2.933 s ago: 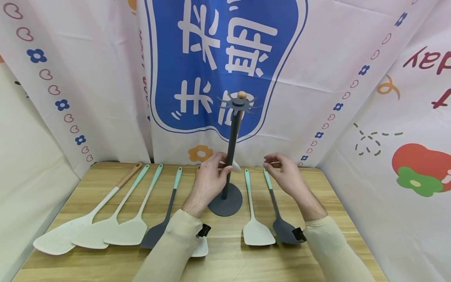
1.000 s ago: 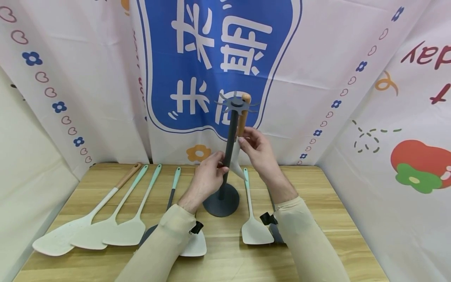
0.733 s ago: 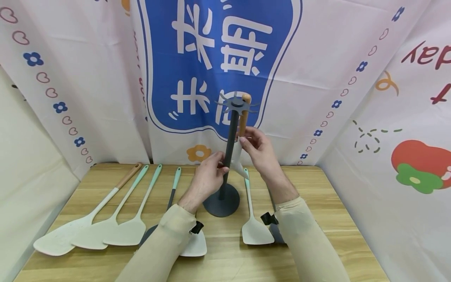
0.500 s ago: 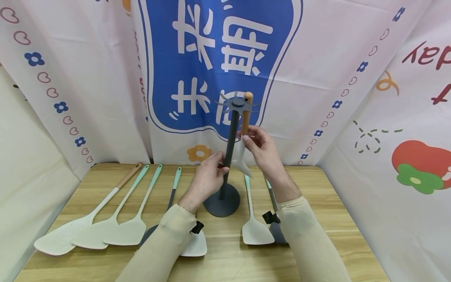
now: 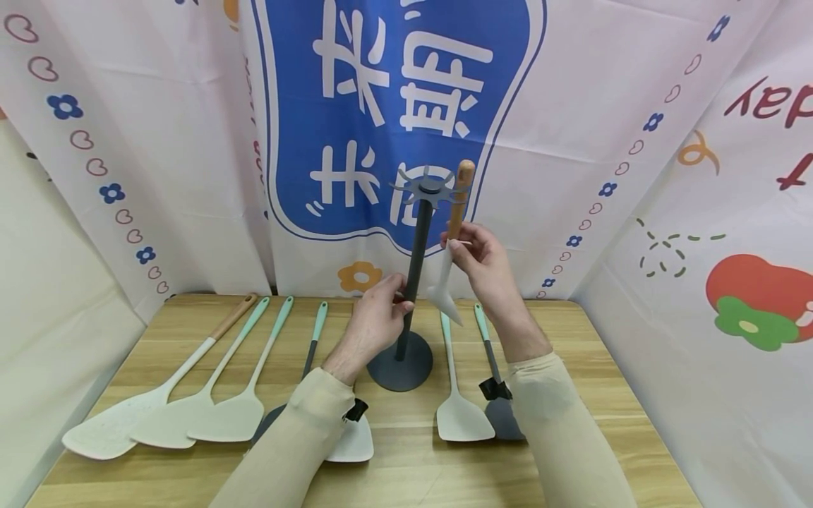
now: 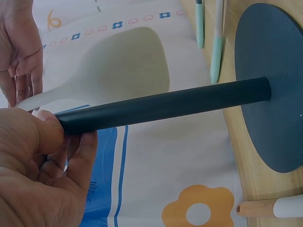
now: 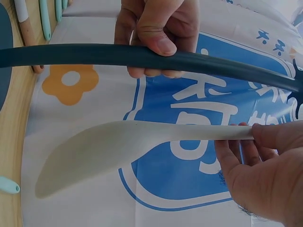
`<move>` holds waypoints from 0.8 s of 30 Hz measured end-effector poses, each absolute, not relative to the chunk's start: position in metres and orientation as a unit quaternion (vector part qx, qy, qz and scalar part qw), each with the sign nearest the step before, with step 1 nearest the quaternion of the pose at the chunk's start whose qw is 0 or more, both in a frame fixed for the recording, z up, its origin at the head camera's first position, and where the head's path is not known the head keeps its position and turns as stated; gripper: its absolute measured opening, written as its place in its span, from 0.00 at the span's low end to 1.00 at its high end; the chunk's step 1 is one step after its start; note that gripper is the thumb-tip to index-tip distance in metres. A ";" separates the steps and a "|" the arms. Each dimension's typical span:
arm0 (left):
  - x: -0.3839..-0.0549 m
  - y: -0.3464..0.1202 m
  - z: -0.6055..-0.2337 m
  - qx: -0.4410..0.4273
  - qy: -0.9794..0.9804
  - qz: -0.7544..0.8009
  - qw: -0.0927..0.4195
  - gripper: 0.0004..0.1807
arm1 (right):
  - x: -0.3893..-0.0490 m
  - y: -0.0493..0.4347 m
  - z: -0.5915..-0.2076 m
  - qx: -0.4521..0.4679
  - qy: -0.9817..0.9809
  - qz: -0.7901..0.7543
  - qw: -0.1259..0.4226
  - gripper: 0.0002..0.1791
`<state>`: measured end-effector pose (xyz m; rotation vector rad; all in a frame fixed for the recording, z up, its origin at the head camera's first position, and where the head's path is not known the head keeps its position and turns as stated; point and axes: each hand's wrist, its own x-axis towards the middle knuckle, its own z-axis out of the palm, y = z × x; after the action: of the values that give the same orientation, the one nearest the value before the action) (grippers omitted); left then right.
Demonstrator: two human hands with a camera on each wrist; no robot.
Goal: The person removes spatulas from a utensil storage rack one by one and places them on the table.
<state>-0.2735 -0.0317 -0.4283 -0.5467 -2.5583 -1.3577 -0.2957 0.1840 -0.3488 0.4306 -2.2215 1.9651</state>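
Observation:
My left hand [image 5: 377, 310] grips the pole [image 5: 417, 247] of a dark utensil stand, thumb on one side and fingers on the other in the left wrist view. The stand's round base [image 5: 406, 377] rests on the table, and its ring of hooks [image 5: 432, 186] is at the top. To the right of the pole, my right hand [image 5: 492, 275] pinches a white spatula [image 5: 461, 194] just below its wooden handle. The spatula is upright, blade down, its handle overlapping the hook tips in the head view. In the right wrist view, the pale blade [image 7: 94, 153] shows apart from the pole.
Left on the wooden table [image 5: 546, 331] lie a white spatula [image 5: 111, 430] with wooden handle, two white mint-handled ones and a dark one [image 5: 314, 346]. Another white blade [image 5: 357, 446] is partly under my left sleeve. At right lie a white spatula [image 5: 462, 420] and a dark one [image 5: 504, 418].
My right hand was empty beside the dark spatula's handle, then took hold of the wooden-handled spatula at the stand and has moved it right, away from the pole. My left hand stays on the pole.

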 end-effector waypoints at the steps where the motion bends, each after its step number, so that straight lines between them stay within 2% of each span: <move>1: -0.273 -0.032 -0.428 -0.184 -0.864 -0.458 0.098 0.06 | -0.296 0.185 -0.348 0.139 -0.738 0.656 0.073 0.24; 24: -0.273 -0.031 -0.430 -0.180 -0.869 -0.450 0.102 0.04 | -0.294 0.219 -0.354 0.093 -0.760 0.636 0.096 0.23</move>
<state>-0.2728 -0.0306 -0.4301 -0.5310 -2.5644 -1.3281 -0.2942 0.2193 -0.3544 0.2743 -2.2505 1.8851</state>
